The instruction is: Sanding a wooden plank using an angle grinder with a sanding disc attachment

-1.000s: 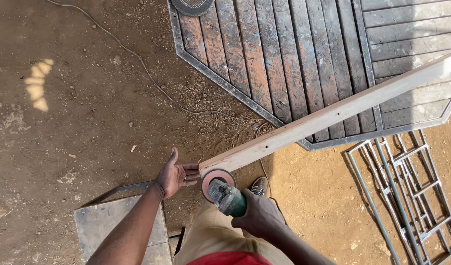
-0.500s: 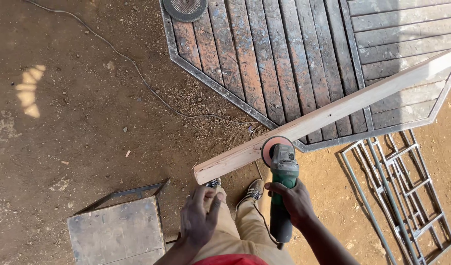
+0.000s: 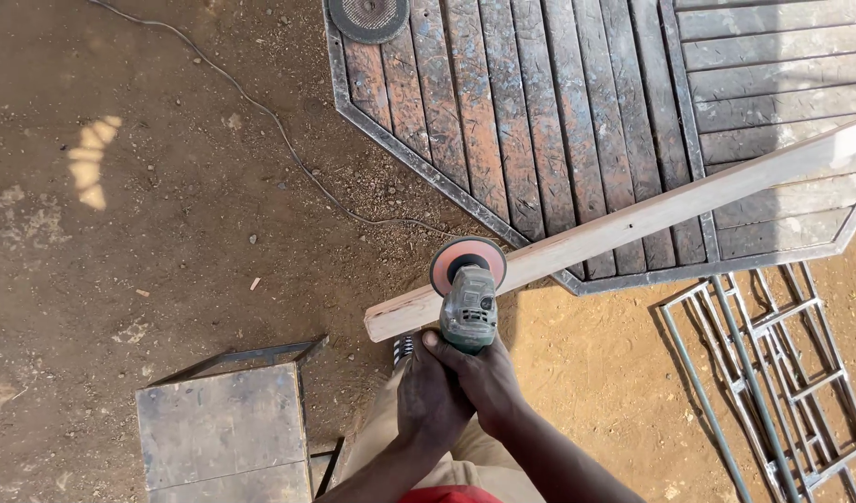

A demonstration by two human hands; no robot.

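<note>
A long pale wooden plank (image 3: 633,222) runs from the upper right down to the middle of the view, its near end above my knees. A green angle grinder (image 3: 468,305) with a round reddish sanding disc (image 3: 467,258) rests against the plank near that end. My right hand (image 3: 484,374) and my left hand (image 3: 428,396) are both wrapped around the grinder's rear body, one beside the other. My trouser legs and a shoe show below them.
A rusty metal gate panel (image 3: 558,121) with slats lies on the dirt at the upper right, a loose disc (image 3: 367,17) on its corner. A grey metal grille (image 3: 772,373) lies at right. A square grey box (image 3: 221,428) sits at lower left. A thin cable (image 3: 279,130) crosses the ground.
My left hand has let go of the plank's end and joined the right hand on the grinder. The grinder moved up along the plank, then back toward its near end.
</note>
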